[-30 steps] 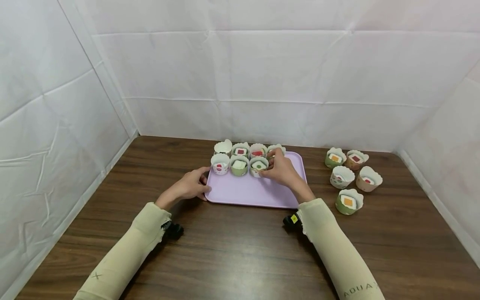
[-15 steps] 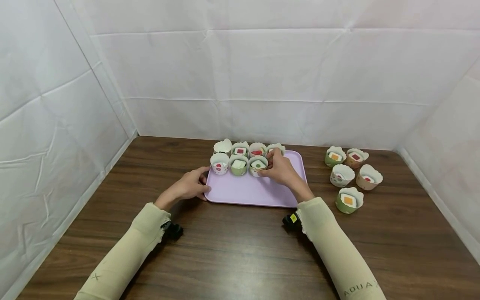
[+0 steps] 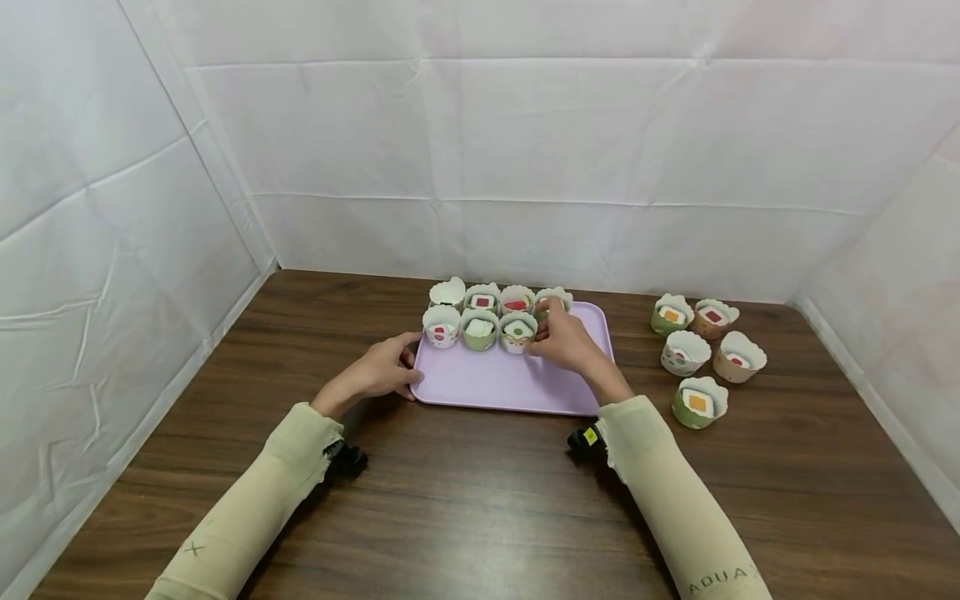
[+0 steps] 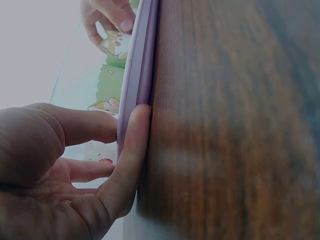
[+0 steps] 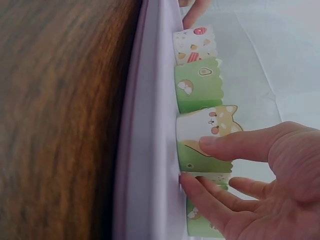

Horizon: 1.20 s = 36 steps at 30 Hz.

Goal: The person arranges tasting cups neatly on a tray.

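On a lilac tray (image 3: pixel 487 383) stand two rows of scalloped paper cupcake cups, each holding a small white piece with a coloured top. My left hand (image 3: pixel 381 368) is at the tray's left edge; in the left wrist view its thumb and a finger lie on either side of the rim (image 4: pixel 136 75). My right hand (image 3: pixel 564 337) pinches the rightmost front-row cup (image 3: pixel 516 335), which stands upright on the tray. In the right wrist view the thumb (image 5: pixel 212 145) lies on that cup's dog-face print (image 5: pixel 197 130). My right fingers partly hide the back-row cup (image 3: pixel 555 297) behind.
To the right of the tray, several more filled cups stand on the brown wooden table (image 3: pixel 465 508), among them a green one (image 3: pixel 699 403) nearest the front. White cloth (image 3: pixel 525 150) hangs behind the table and along both sides.
My right thumb has slid slightly to the right along the front of the cup. The left hand and the tray keep their places, and the cups look unmoved.
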Each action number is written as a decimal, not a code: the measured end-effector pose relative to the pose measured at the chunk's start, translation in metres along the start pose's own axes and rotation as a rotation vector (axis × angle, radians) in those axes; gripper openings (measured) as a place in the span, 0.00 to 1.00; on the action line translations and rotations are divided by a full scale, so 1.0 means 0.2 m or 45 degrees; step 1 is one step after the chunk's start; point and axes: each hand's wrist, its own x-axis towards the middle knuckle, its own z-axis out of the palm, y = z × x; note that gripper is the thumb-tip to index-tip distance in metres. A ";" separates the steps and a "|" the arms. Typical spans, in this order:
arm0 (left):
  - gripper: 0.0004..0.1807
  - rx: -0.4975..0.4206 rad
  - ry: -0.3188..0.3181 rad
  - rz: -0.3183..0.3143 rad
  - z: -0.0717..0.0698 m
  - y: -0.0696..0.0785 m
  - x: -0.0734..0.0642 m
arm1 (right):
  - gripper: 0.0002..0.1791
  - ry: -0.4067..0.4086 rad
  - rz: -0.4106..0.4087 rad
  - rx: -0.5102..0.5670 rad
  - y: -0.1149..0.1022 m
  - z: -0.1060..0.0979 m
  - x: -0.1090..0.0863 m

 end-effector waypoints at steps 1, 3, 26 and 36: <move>0.41 0.002 0.000 0.001 0.00 0.00 0.00 | 0.39 -0.004 -0.005 0.002 0.00 0.00 0.00; 0.41 0.006 -0.001 0.002 0.00 0.00 0.00 | 0.41 -0.018 -0.015 -0.004 0.00 -0.01 -0.01; 0.41 0.002 0.004 0.005 0.01 -0.01 0.01 | 0.47 -0.023 -0.133 -0.119 0.01 -0.19 -0.15; 0.41 0.003 0.006 0.013 0.01 -0.01 0.01 | 0.38 -0.007 -0.227 -0.107 0.09 -0.30 -0.24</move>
